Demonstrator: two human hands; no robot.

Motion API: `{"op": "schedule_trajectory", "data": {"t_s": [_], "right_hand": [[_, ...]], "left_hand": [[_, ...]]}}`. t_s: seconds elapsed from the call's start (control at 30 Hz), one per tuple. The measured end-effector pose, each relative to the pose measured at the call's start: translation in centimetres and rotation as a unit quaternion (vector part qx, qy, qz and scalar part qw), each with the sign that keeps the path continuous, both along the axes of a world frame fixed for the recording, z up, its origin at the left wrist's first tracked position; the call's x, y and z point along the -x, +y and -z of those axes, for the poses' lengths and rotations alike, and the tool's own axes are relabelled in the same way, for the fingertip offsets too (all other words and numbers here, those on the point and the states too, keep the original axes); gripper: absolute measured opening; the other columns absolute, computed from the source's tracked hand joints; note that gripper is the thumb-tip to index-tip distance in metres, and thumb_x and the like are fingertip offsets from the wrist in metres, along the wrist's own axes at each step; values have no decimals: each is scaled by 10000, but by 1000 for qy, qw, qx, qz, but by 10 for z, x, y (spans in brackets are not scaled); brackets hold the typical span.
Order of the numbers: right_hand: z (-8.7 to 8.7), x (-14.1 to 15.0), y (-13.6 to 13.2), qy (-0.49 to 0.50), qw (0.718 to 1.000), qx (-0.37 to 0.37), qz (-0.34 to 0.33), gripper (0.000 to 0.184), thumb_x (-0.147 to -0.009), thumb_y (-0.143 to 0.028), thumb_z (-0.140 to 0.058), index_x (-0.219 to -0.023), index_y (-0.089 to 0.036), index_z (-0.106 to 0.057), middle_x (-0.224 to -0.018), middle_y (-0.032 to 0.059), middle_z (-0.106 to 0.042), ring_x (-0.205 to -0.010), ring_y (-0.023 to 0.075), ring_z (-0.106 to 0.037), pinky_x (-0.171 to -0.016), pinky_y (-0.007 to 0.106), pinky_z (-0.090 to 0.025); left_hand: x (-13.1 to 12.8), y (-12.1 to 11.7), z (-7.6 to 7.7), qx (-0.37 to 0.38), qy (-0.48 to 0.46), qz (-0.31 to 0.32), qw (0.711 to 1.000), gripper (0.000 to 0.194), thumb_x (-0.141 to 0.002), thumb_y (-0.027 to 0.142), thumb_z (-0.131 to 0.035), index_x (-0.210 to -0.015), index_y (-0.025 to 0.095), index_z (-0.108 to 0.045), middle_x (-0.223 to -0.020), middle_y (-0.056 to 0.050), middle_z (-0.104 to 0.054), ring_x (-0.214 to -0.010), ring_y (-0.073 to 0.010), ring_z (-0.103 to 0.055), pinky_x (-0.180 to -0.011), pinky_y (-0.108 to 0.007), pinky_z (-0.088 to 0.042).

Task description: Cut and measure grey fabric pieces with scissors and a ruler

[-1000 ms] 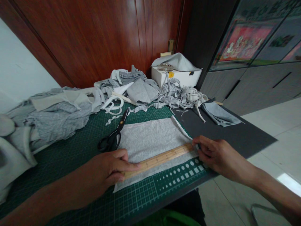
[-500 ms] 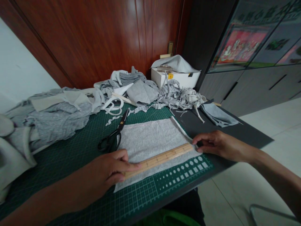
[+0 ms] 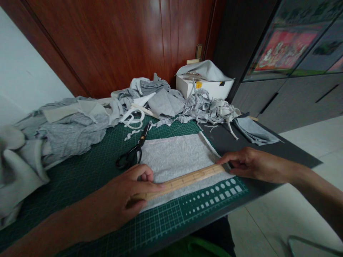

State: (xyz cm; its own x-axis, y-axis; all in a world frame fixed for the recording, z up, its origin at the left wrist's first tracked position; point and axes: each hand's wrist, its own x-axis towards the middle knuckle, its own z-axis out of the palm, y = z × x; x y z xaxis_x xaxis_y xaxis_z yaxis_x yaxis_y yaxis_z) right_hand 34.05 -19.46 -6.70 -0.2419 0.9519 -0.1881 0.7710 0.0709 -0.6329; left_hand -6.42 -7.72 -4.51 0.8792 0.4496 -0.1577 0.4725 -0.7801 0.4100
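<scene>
A wooden ruler lies slantwise across a light grey piece of fabric, near its front edge. My left hand grips the ruler's left end, index finger along the top and thumb at the near side. At the other end, my right hand is closed, its index fingertip pressing the ruler and its thumb by the fabric's right edge. Black-handled scissors rest at the fabric's left side, blades pointing away. Beneath everything is a green cutting mat with printed grid lines.
Grey fabric heaps line the left and back. White-handled scissors lie among them. A tangle of fabric strips sits before a white box. Folded grey cloth is at the right on the dark table.
My right index finger has moved from the fabric's right edge onto the ruler's end. My left hand stays on the ruler, its thumb now further under the near side. The view has shifted slightly.
</scene>
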Motion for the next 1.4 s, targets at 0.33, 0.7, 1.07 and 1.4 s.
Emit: {"op": "schedule_trajectory", "data": {"t_s": [0.33,0.7,1.07,1.4], "right_hand": [[3,1,-5,21,1000,12,10,414,-1039,-477,-610,-1311,-204,-761,-674,-44,-453,-587,125,-393,-541,253,-293],[12,-4,-5,21,1000,5,3,365,-1032,-479,-622,-1272,-258,-786,-691,-3,-542,-600,157,-466,-535,287,-349],[15,-3,-8,34,999,0,4,407,-1019,-539,-616,-1222,-238,-801,-714,12,-603,-610,156,-499,-555,273,-376],[14,-1,-7,13,1000,-8,3,350,-1029,-478,-615,-1214,-241,-793,-694,-6,-550,-601,149,-475,-556,267,-356]], "left_hand": [[8,15,0,11,-36,-66,997,304,-951,404,-694,-1242,349,-762,-1271,-11,-646,-1085,-178,-669,-985,-290,-518],[0,44,5,-215,38,112,970,311,-964,3,-438,-951,196,-682,-1059,-67,-710,-1005,-241,-601,-942,-391,-456],[26,79,-6,-317,157,-115,928,195,-936,185,-535,-1059,185,-686,-999,-133,-732,-1011,-320,-647,-854,-423,-460],[-18,23,0,-179,83,-183,963,431,-996,436,-502,-1346,196,-571,-902,-64,-725,-780,-244,-688,-689,-332,-430]]}}
